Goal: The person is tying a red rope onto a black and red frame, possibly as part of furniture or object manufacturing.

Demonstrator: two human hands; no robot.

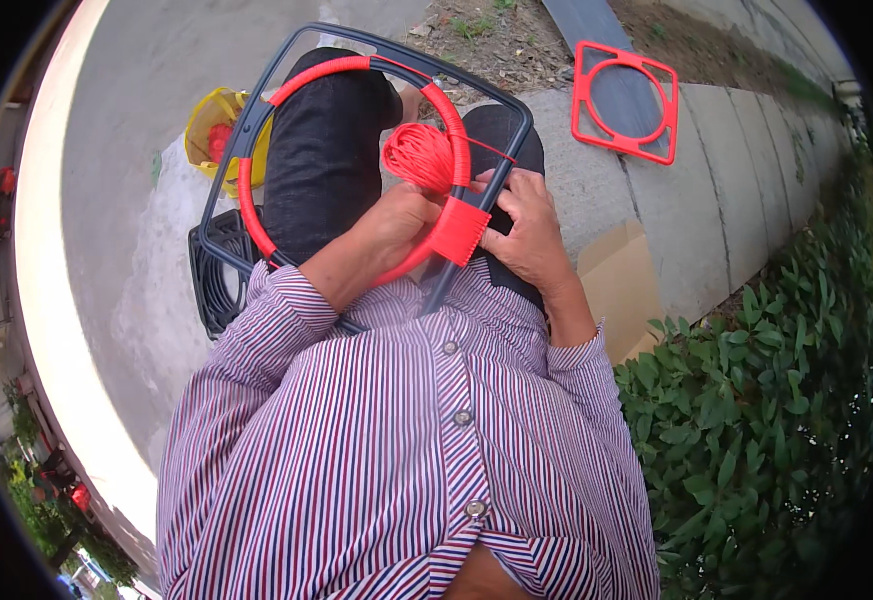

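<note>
We hold a dark rounded-square frame (256,115) across our lap, its long axis running from near right to far left. Inside it sits a ring (251,215) wrapped in glossy red cord. The left hand (396,225) closes around the ring's near arc, just under a ball of red cord (421,157). The right hand (526,235) pinches the flat woven red patch (459,230) where ring meets frame bar; both hands touch the work, the right one nearer the fresh weave. On the concrete ledge (696,230) far right lies a finished red frame (624,100). A yellow container (206,120) stands far left.
</note>
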